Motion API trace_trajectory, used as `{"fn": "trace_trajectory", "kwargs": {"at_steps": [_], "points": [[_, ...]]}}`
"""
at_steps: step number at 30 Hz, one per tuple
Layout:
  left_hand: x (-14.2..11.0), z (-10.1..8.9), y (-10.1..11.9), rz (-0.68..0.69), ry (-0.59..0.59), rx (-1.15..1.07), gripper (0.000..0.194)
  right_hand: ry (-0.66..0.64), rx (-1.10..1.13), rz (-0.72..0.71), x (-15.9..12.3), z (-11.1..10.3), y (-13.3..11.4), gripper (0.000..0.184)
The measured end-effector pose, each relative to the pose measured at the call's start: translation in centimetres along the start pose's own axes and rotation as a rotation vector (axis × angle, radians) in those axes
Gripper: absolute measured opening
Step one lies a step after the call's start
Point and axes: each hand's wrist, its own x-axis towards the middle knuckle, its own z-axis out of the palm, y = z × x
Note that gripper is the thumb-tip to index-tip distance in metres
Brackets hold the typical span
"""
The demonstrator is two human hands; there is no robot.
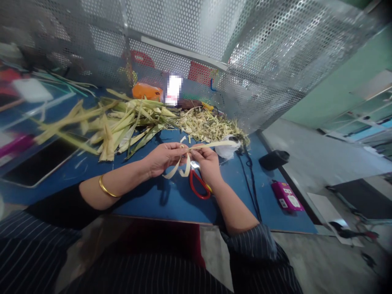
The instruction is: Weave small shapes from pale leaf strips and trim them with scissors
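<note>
Pale strip (214, 144), narrow, ribbon-like: pinched between both hands, just beyond the scissors (192, 181); one end stretching out to the right of the scissors, curled lengths dangling to the left. Left hand (167, 157): left of and beyond the scissors; thumb and fingertips closed on the pale strip; gold bangle (105, 189) on the forearm. Right hand (208, 165): directly over the scissors, partly covering blades and yellow inner grip; thumb and forefinger gripping the pale strip close to the left fingertips; lower fingers hidden, so cannot tell whether also curled round the scissors. White crumpled bundle (226, 152): right of and beyond the scissors. Heap of leafy husks (131, 118), yellow-green: beyond the scissors, to the left. Heap of shredded bits (203, 124): straight beyond the scissors. Black cylinder (274, 160), magenta pack (286, 197): well right of the scissors. Dark-screened device (45, 163): far left of the scissors. Blue tabletop (180, 206): below and around the scissors.
</note>
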Motion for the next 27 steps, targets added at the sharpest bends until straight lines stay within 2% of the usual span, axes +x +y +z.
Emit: {"fn": "trace_trajectory", "kwargs": {"at_steps": [6,9,11,13,15,16,19,23,25,27], "points": [[-0.1,-0.1,-0.1,-0.021,0.017,0.049,0.015,0.001,0.058,0.081,0.1,0.3,0.4,0.011],[-0.1,0.1,-0.3,-0.015,0.009,0.052,0.016,-0.06,0.03,0.112,0.1,0.1,0.4,0.013],[-0.1,0.3,-0.3,0.033,0.057,0.074,0.019,-0.073,-0.054,0.071,0.1,-0.2,0.0,0.016],[-0.1,0.4,-0.2,0.107,0.143,0.11,0.022,-0.052,-0.115,-0.006,0.1,-0.7,-0.6,0.027],[-0.1,0.5,-0.1,0.161,0.211,0.157,0.025,-0.042,-0.077,-0.053,0.0,-1.1,-1.2,0.034],[-0.1,0.5,0.0,0.17,0.229,0.182,0.026,-0.043,-0.034,-0.058,-0.1,-1.1,-1.4,0.031],[-0.2,0.6,0.0,0.122,0.239,0.264,0.022,-0.02,0.049,-0.049,-0.1,-0.9,-1.3,0.015],[-0.3,0.5,0.0,0.019,0.185,0.364,0.013,0.051,0.061,0.03,0.2,-0.7,-0.6,0.02],[-0.3,0.4,0.0,0.008,0.158,0.408,0.013,0.043,-0.06,0.1,0.3,-1.0,-0.7,0.029],[-0.3,0.4,0.1,0.026,0.158,0.448,0.013,0.136,-0.328,0.045,0.1,-1.5,-1.3,0.042]]}}
